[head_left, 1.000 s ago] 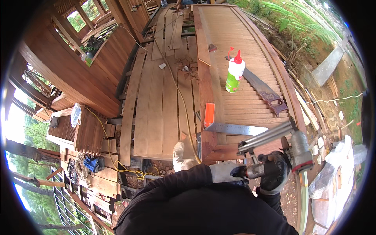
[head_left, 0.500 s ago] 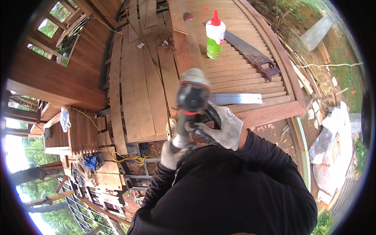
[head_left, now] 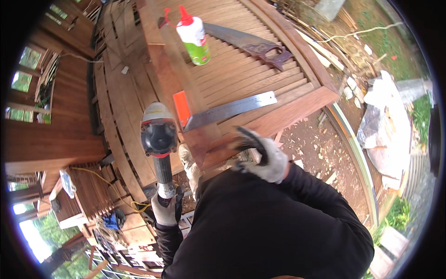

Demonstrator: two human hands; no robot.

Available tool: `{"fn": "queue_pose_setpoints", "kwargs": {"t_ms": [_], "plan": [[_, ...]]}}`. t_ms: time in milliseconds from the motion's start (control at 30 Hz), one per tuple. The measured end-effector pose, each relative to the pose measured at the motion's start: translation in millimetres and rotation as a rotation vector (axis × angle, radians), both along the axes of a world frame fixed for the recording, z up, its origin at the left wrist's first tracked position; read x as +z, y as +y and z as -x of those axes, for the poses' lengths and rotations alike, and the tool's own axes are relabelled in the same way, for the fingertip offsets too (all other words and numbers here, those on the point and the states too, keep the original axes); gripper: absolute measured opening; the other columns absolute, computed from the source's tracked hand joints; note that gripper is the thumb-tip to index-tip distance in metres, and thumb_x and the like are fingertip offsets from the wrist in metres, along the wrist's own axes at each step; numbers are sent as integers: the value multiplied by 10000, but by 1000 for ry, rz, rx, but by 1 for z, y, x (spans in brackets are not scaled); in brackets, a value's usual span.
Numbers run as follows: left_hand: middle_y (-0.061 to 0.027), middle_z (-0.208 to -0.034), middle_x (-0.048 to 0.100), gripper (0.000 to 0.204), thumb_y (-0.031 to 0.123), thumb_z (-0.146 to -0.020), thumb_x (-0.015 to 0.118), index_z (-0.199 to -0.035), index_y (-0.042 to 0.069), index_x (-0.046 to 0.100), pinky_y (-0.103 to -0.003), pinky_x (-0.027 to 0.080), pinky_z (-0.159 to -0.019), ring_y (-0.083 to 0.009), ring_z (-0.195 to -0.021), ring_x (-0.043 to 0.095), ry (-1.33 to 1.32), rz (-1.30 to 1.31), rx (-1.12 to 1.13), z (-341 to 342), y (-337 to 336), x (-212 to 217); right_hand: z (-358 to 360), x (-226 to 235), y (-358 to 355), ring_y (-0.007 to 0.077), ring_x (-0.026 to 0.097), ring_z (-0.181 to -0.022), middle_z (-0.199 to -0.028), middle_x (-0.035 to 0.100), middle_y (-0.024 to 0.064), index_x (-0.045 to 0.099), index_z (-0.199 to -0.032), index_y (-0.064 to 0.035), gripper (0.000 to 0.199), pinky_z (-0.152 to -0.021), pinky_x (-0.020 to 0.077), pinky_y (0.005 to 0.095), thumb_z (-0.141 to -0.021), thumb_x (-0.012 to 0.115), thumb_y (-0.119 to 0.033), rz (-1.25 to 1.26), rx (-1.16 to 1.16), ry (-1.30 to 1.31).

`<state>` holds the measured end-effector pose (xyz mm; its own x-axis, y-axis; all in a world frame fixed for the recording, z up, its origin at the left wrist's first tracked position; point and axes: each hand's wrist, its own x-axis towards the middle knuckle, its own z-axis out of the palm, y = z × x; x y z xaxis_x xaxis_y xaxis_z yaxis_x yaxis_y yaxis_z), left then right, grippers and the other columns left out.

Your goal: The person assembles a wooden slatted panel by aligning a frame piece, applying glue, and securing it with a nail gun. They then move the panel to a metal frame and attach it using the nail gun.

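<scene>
My left hand [head_left: 166,213], in a pale glove, is closed round the lower end of a power tool that looks like an angle grinder [head_left: 162,167]. The tool's black head with a red band points away from me, beside the near-left corner of a louvred wooden panel [head_left: 309,100]. My gloved right hand [head_left: 267,162] hovers by the panel's near edge, its dark-coated fingers curved and apart, with nothing visible in them. A try square [head_left: 232,109] with an orange stock lies across the slats and frame.
A white-and-green glue bottle [head_left: 194,39] with a red nozzle stands on the panel beside a handsaw [head_left: 251,44]. Planks [head_left: 123,88] form a deck to the left. Clear plastic sheeting [head_left: 388,121] and wood scraps lie on the ground at right. A yellow cord [head_left: 100,179] runs at lower left.
My right hand has come away from the grinder, which my left hand has moved left of the panel's corner. The square's orange stock, hidden before, now shows. The view has also shifted.
</scene>
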<state>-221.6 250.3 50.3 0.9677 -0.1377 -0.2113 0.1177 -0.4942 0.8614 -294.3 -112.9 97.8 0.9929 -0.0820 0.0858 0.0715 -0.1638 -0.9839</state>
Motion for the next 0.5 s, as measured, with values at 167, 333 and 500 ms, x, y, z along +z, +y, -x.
{"fn": "queue_pose_setpoints", "kwargs": {"t_ms": [167,333,500], "plan": [[-225,-869,708,315,60,-793,675,-1086,-56,662,-388,545,-769,-340,-821,730,-45,-72,-478,-12,-85,83,-24,16,44,241,644,-1096,-1197,637,167,394,-1432,16,761,-976,505,379,-860,822,-247,208,-185,-273],[-209,-965,689,457,226,-858,748,-1225,-1,598,-414,541,-805,-365,-905,701,87,-55,-977,-24,-159,117,8,43,31,296,673,-980,-1122,626,188,516,-1175,36,439,-848,568,411,-903,757,-210,-115,-541,-97],[-137,-1051,716,470,279,-896,739,-1277,35,615,-376,550,-819,-332,-943,707,89,80,-1277,-39,-160,118,28,58,-5,282,642,-799,-924,624,119,544,-1200,-40,387,-754,549,452,-977,586,-354,-957,-795,-168]]}}
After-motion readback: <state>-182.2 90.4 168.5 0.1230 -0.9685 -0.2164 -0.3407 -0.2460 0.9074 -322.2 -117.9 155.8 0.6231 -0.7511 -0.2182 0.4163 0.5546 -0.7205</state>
